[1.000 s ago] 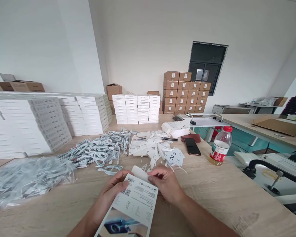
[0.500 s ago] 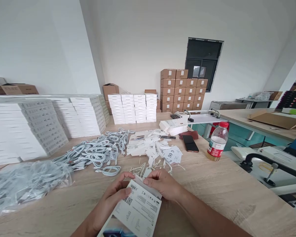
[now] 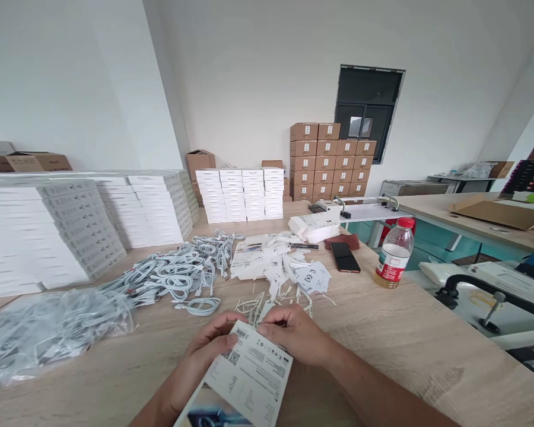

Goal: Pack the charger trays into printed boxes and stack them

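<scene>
A white printed box [image 3: 253,373] with a barcode and small text is held at the bottom centre of the head view, over the wooden table. My left hand [image 3: 209,344] grips its upper left edge, thumb on the printed face near the barcode. At the top right edge, my right hand [image 3: 293,332] pinches the box's end with thumb and bent fingers. Just beyond the hands lie white paper scraps [image 3: 273,270] and thin strips. Coiled white cables [image 3: 173,276] are heaped to the left of the scraps.
Stacked white boxes [image 3: 71,231] fill the left side, with more white stacks [image 3: 240,196] at the back. Bagged cables [image 3: 57,332] lie front left. A phone [image 3: 345,257] and a red-capped bottle [image 3: 394,255] stand right of the scraps. Machine parts [image 3: 493,296] are further right.
The white flap that stood up at the box's top end is now folded down, mostly out of sight. My right hand stays at that end, and the view has shifted slightly.
</scene>
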The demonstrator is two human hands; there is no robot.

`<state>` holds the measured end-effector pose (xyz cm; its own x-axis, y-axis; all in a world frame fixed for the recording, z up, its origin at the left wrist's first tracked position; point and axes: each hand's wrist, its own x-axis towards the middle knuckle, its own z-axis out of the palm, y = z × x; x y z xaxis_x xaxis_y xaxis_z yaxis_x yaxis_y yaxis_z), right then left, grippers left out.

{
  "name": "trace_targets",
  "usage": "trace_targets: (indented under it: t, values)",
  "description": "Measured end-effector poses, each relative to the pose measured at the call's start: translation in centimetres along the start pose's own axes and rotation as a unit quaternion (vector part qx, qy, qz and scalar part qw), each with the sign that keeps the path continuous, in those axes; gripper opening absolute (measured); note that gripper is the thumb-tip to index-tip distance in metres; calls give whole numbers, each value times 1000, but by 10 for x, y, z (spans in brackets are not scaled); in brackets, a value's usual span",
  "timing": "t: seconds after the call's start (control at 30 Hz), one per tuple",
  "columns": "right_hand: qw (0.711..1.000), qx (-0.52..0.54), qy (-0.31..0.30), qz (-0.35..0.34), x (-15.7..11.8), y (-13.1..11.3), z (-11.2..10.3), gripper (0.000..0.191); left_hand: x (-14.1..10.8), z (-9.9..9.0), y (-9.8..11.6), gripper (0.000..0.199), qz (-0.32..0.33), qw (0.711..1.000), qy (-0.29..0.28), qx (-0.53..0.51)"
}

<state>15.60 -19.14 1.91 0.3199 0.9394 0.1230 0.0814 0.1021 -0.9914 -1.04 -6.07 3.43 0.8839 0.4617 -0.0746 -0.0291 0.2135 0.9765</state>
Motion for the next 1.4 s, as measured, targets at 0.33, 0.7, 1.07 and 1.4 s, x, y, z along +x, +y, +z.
trace_targets:
  t: [0.33,0.7,1.07,1.4]
  values:
    - [961,218,-94,143,-2,-4,-3,53,0,5,7,30,40,994,93,-45]
    - [962,227,-85,127,-3,-1,-2,52,-2,6,6,29,42,994,85,-51]
    - [983,122,-120,66,-9,-10,3,57,1,0,2,33,42,988,117,-88]
    - [982,178,43,40,4,3,6,69,12,-37,14,58,28,993,103,-48]
